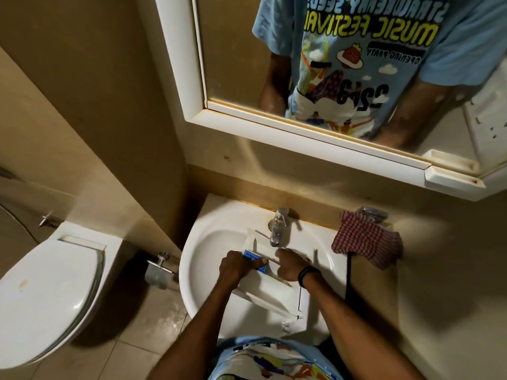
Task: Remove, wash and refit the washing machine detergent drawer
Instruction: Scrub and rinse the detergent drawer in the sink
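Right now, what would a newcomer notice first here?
The left hand and right hand grip a white drawer in the sink under the tap. Above, a mirror reflects a bright printed shirt. A red checked cloth hangs right of the sink.

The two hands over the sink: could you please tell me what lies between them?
In the head view, the white drawer, with its blue insert by the left hand, spans the gap to the right hand.
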